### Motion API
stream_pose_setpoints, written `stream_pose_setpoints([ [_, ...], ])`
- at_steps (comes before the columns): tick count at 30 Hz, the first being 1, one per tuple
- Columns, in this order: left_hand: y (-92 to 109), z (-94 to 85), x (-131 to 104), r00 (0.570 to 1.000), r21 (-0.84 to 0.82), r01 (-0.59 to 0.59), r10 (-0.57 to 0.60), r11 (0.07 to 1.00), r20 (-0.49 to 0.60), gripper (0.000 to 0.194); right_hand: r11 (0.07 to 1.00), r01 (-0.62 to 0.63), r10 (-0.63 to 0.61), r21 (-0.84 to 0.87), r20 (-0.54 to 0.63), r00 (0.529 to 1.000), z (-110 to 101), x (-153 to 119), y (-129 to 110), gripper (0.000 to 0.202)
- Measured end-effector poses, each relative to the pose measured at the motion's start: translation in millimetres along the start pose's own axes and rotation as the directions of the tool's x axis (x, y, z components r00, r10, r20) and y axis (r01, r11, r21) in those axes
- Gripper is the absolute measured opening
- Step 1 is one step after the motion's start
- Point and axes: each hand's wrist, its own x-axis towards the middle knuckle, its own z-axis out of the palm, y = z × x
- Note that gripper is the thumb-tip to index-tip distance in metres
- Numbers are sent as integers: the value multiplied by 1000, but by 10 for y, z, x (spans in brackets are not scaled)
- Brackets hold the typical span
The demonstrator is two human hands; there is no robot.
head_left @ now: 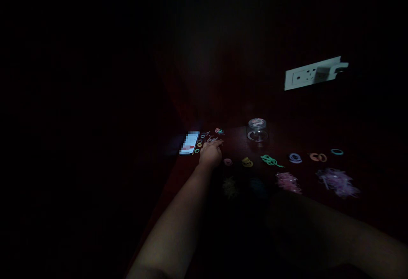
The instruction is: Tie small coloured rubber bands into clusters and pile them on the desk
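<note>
My left hand (211, 153) reaches over the table's far left part, fingers stretched onto a small mixed pile of elastic bands (211, 140). Some of that pile is under my fingers. Small hair ties lie around it, among them a yellow one (199, 145), a green one (196, 151) and an orange one (217, 130). My right hand (280, 213) is low in the frame, sunk in shadow, so its fingers cannot be made out. Just beyond it sits a heap of pink elastic bands (288, 183); a purple heap (339, 182) lies farther right.
A lit phone (189, 143) lies at the left edge. At the back stands a lidded clear jar (257, 130). A row of hair ties crosses the table, including a green cord-like bundle (270, 160) and a blue ring (337, 152). A socket panel (307, 75) is on the wall.
</note>
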Motion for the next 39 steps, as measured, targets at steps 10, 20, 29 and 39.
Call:
stream_pose_setpoints([
  [10,46,-69,-5,1000,8,9,-9,1000,-14,33,1000,17,-17,23,32,999,-37,17,14,30],
  [20,35,-305,-201,990,-25,99,-101,995,-100,20,998,19,-15,-60,74,997,-234,84,-28,18],
  [29,273,-486,-855,976,-452,-32,-69,892,-205,8,995,-31,15,-96,-163,986,-291,128,4,18],
  [39,771,-510,-1223,943,-631,-325,290,705,-161,4,997,-73,57,-16,-455,888,-235,189,167,25],
])
